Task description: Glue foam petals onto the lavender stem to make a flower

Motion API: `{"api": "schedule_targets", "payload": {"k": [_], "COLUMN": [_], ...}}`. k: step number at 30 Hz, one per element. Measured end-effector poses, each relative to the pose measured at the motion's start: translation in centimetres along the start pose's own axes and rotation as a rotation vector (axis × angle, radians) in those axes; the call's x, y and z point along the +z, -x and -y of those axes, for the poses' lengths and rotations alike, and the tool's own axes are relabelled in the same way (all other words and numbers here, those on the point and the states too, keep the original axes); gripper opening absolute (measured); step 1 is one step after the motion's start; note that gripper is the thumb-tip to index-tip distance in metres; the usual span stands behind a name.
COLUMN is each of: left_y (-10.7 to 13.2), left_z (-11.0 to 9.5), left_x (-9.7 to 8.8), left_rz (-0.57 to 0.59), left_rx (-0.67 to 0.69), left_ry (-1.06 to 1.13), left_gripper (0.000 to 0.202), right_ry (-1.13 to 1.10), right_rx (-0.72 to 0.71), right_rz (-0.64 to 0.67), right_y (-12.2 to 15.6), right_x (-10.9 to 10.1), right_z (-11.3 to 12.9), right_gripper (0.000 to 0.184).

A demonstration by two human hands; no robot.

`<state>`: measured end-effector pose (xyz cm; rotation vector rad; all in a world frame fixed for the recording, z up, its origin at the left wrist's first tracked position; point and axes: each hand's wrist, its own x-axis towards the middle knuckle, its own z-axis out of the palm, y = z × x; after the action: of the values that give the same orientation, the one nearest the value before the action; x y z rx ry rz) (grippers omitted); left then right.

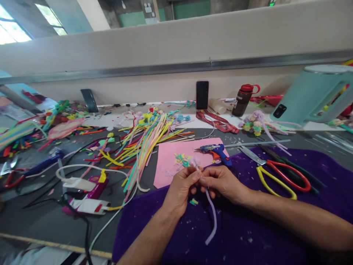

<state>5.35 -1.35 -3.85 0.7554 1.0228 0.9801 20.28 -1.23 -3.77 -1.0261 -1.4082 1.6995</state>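
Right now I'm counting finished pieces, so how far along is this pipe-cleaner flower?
A small bunch of finished flowers lies by the bottle. In hand: left hand and right hand pinch a lilac pipe cleaner with a curled head, its stem dangling loose. Many uncut pipe cleaners remain; glue gun rests unused.

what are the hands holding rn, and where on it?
Both the left hand and right hand pinch a lilac pipe cleaner near its flowered top end; its tail hangs free.

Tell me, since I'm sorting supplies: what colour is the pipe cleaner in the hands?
Pale lilac pipe cleaner, seen in the head view.
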Motion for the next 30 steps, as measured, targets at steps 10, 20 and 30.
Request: {"api": "schedule_targets", "payload": {"k": [10,20,30], "left_y": [0.2,0.4,1.1], "left_z": [-0.3,-0.5,-0.8], "left_x": [0.1,-0.2,-0.2], "left_rz": [-0.009,-0.018,0.134], "left_rx": [0.051,0.122,0.245], "left_ry": [-0.041,-0.122,-0.468], "left_gripper": [0.025,0.022,0.011], "right_ry": [0.076,0.140,0.130], "right_rx": [-0.038,-0.054,-0.143], "right_rz": [-0.015,0.012,0.098], "right_y": [0.4,0.2,0.6], "right_x": [0.0,-0.9,-2.9], "right_z": [0.1,0.3,2.3], "right_gripper": [0.031,0.030,0.061]}}
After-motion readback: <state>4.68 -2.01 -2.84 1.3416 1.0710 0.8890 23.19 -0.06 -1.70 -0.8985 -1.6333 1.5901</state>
